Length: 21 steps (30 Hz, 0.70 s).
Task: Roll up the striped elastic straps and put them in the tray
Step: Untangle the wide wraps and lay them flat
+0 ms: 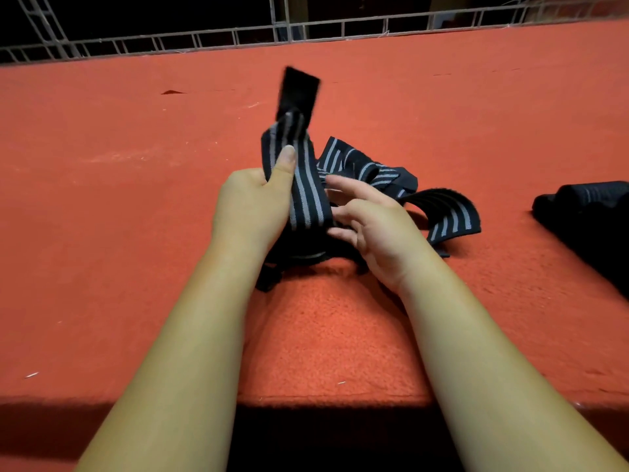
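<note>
Black-tipped strap (306,195), tip motion-blurred; dark bundle (592,212) half beyond right edge

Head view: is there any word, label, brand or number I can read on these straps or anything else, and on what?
None can be read.
The striped strap in the grip of the left hand shows only grey stripes.
Its black end tab is blurred and looks plain.
The dark bundle at the right edge is too dark to tell.
The red cloth bears no print.

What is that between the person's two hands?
A striped elastic strap, held upright by the left hand, runs between it and the right hand; the head view shows it.
</note>
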Each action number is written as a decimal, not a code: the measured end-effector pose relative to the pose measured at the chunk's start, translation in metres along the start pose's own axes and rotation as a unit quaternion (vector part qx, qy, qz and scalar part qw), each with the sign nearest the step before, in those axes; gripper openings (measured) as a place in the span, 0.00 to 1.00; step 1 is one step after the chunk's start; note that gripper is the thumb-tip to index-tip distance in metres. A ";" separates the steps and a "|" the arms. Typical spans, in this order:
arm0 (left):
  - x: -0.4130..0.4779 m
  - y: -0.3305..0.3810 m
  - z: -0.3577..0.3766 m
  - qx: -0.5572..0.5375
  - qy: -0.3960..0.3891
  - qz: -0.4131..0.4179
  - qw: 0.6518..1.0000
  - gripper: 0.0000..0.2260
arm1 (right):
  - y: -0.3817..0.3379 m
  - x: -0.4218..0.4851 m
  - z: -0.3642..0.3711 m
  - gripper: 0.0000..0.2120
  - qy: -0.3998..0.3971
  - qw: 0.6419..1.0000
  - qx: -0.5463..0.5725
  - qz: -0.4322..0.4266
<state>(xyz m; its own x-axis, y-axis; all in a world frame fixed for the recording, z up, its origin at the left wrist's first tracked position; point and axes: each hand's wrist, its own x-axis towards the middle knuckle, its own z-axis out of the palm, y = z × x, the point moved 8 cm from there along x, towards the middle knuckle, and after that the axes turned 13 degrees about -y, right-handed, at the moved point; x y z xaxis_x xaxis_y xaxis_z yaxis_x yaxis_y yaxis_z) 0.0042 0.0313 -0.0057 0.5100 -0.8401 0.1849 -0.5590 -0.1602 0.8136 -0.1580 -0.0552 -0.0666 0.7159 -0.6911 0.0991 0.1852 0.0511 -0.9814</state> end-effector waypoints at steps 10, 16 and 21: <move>-0.001 -0.025 0.008 -0.234 -0.036 -0.109 0.965 0.22 | -0.007 -0.011 0.016 0.22 -0.083 0.993 -0.072 -0.033; -0.002 -0.003 0.021 -0.074 -0.203 -0.010 0.976 0.37 | -0.024 -0.015 -0.012 0.22 0.101 0.981 -0.144 -0.083; -0.018 0.011 0.035 0.111 -0.301 0.042 0.946 0.22 | -0.026 -0.017 -0.025 0.22 0.162 0.972 -0.141 -0.096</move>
<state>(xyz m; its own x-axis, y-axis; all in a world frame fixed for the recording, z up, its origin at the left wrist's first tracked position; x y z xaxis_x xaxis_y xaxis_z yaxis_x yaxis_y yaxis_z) -0.0338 0.0263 -0.0193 0.0309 -0.9870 -0.1575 -0.7391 -0.1286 0.6612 -0.1915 -0.0626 -0.0466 0.4288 -0.8612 0.2729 0.0696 -0.2697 -0.9604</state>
